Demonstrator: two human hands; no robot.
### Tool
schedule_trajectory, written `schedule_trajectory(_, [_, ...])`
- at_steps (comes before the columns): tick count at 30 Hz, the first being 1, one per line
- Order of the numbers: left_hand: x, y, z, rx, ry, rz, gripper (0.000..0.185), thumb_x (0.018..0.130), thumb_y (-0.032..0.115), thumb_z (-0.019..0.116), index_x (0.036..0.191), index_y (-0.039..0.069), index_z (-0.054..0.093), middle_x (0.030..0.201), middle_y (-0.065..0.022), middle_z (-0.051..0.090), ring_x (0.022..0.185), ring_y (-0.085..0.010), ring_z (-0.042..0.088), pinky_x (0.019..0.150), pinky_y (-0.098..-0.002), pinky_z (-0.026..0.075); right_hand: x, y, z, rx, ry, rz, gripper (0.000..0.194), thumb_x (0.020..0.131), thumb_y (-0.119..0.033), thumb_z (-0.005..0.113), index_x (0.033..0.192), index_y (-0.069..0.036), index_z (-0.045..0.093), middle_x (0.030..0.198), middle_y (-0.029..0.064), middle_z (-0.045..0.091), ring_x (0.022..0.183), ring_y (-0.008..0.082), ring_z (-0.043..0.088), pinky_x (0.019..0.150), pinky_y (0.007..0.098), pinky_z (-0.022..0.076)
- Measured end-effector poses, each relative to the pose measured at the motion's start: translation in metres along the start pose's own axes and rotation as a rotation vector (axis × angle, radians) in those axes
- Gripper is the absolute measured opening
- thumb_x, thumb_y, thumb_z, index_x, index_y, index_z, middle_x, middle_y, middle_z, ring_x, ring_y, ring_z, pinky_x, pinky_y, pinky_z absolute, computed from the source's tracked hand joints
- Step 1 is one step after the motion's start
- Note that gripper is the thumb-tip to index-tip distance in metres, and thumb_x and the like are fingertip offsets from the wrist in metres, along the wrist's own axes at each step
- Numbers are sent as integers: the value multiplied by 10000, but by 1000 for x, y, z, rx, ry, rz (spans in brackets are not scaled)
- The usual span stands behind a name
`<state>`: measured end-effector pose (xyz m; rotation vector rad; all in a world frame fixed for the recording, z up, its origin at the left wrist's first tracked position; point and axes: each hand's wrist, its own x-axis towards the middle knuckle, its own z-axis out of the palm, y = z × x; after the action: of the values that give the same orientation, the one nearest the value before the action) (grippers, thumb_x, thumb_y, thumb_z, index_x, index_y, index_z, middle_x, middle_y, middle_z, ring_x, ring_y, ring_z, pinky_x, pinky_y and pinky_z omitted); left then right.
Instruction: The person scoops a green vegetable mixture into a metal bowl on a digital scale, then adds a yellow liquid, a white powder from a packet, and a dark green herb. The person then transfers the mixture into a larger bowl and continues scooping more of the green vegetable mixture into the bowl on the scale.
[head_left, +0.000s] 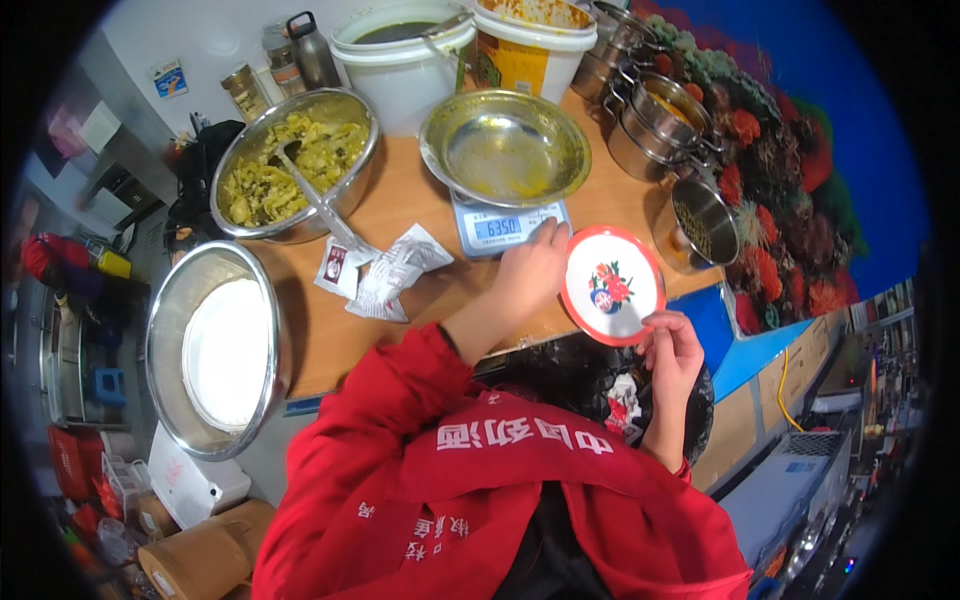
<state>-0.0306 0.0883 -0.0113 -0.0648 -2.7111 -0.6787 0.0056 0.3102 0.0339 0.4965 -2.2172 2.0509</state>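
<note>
My left hand (531, 262) reaches over the front right of a digital kitchen scale (480, 238), fingertips at its button panel, nothing visibly held. The scale's display is lit. On the scale sits a wide stainless steel basin (510, 150), its inside smeared with yellow-green residue. My right hand (673, 343) pinches the near right rim of a red-rimmed white plate (611, 281) with a flower print. The plate lies beside my left hand and overhangs the table's front edge. Left of the scale lie torn, printed white sachets (394, 277).
A steel bowl of yellow-green pickled vegetables (300, 165) holds a ladle. A steel bowl (277, 352) with white contents stands nearer. Buckets (405, 82) line the back; steel pots (649, 142) and a steel cup (694, 225) stand right. A black bin bag (570, 367) hangs below the table edge.
</note>
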Motion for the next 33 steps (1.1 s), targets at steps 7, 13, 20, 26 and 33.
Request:
schedule_trajectory(7, [-16, -12, -18, -373, 212, -38, 353, 852, 133, 486, 1189, 29, 478, 1350, -174, 396, 909, -396, 588, 784, -454, 483, 7, 0, 10, 31, -59, 25, 132, 877, 42, 453, 869, 9, 581, 871, 52, 575, 580, 65, 519, 501, 167, 380])
schedule_trajectory(13, [-17, -6, -24, -382, 119, -156, 312, 852, 119, 513, 1160, 71, 515, 1271, -144, 467, 965, -341, 563, 794, -406, 470, 5, -4, 14, 41, -65, 45, 129, 864, 53, 462, 869, 10, 584, 856, 49, 584, 619, 77, 532, 559, 190, 417])
schedule_trajectory(20, [-19, -20, -13, -487, 113, -50, 253, 909, 152, 477, 1133, 42, 518, 1080, -107, 543, 883, -269, 580, 737, -351, 478, -5, -2, 9, -54, -1, -77, 189, 825, 60, 438, 878, -12, 605, 836, 42, 593, 609, 82, 558, 528, 200, 425])
schedule_trajectory(26, [-42, -55, -27, -421, 476, 215, 316, 936, 206, 472, 1188, 16, 467, 1199, -97, 485, 1052, -228, 487, 921, -333, 393, -17, -6, -11, -243, 114, -287, 162, 751, 70, 516, 851, -15, 611, 837, 84, 608, 722, 174, 617, 648, 287, 496])
schedule_trajectory(33, [-7, -111, -28, -1533, 447, -382, 390, 944, 86, 385, 1299, -75, 366, 1294, -129, 457, 1145, -186, 478, 1001, -304, 399, -36, -15, -21, -215, 170, -225, 131, 769, 47, 492, 838, -9, 588, 830, 96, 598, 762, 215, 602, 658, 298, 467])
